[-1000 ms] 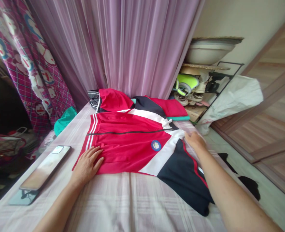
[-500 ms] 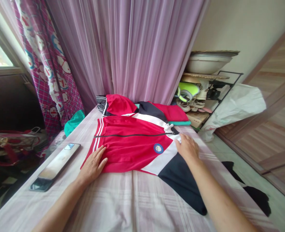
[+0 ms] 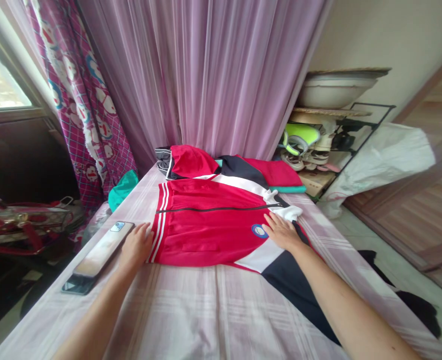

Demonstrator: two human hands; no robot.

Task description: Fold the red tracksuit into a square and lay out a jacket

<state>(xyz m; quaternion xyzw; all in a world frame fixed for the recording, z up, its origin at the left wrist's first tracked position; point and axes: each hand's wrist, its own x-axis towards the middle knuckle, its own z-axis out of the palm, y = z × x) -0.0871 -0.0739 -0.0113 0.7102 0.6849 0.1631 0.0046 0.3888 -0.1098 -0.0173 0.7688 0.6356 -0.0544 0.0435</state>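
Note:
A red, white and navy zip-up track jacket (image 3: 206,230) lies spread front side up, its striped hem to the left and its white collar to the right. A round blue badge (image 3: 259,231) sits on its chest. My left hand (image 3: 136,243) rests at the hem's left edge, beside the white stripes, with fingers extended. My right hand (image 3: 282,231) lies flat on the upper chest near the collar, fingers spread, next to the badge. The near navy sleeve runs toward me, partly covered by my right forearm.
Left of my left hand lies a phone (image 3: 99,255). Behind the jacket are a bundled red and black garment (image 3: 193,161) and a folded red and teal stack (image 3: 281,175). A shoe rack (image 3: 371,130) with a basin (image 3: 337,90) stands at the right, past the table edge.
My left hand has shifted from on top of the jacket to its hem edge. My right hand has moved from the collar inward, nearer the badge. The view has turned slightly left.

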